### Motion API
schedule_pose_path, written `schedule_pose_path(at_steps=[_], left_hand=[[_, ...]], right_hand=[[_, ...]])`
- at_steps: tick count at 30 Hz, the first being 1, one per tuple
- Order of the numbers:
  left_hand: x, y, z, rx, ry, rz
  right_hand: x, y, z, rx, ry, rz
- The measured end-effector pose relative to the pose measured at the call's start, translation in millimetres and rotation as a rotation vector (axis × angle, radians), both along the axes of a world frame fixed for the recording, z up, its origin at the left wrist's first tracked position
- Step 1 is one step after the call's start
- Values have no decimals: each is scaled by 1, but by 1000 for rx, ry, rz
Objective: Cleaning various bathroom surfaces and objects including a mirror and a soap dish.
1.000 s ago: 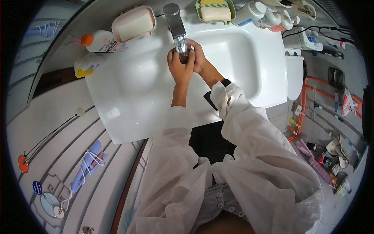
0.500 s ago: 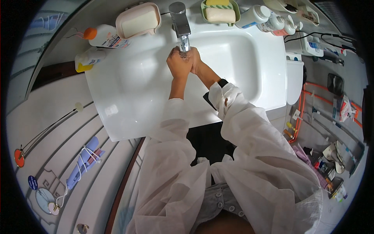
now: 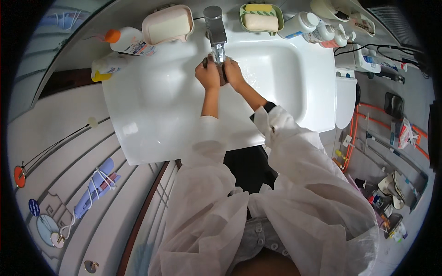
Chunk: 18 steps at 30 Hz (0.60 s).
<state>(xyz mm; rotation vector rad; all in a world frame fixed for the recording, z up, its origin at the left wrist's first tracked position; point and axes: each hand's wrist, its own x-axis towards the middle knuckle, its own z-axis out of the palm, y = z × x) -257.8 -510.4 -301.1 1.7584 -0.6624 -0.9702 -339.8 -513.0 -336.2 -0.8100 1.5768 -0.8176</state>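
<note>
Both my hands are under the chrome faucet (image 3: 215,28) at the back of the white washbasin (image 3: 152,119). My left hand (image 3: 207,74) is closed, with a short dark end poking out at its outer side. My right hand (image 3: 234,73) curls in from the other side. Between them shows a small dark brown thing (image 3: 223,76), gripped from both sides; its kind cannot be made out. The spout hides part of it and some fingertips. Water drops speckle the bowl to the right.
A pink soap dish (image 3: 188,38) and a green soap dish (image 3: 281,18) flank the faucet. Orange-capped and yellow-capped bottles (image 3: 131,40) (image 3: 107,68) stand at left. Several white bottles (image 3: 301,24) line the right rim. A white toilet (image 3: 346,103) adjoins the basin.
My hands, clasped together under the faucet before, have moved slightly apart. The dark brown thing between them now shows, and a dark end sticks out beside my left hand.
</note>
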Motion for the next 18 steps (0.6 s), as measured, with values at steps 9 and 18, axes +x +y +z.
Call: schedule_pose_path(at_steps=[9, 18], left_hand=[[33, -4, -54, 90, 1235, -8], [34, 13, -39, 146, 1227, -16]], right_hand=[[-5, 21, 155, -892, 729, 328], [-11, 32, 141, -820, 939, 513]])
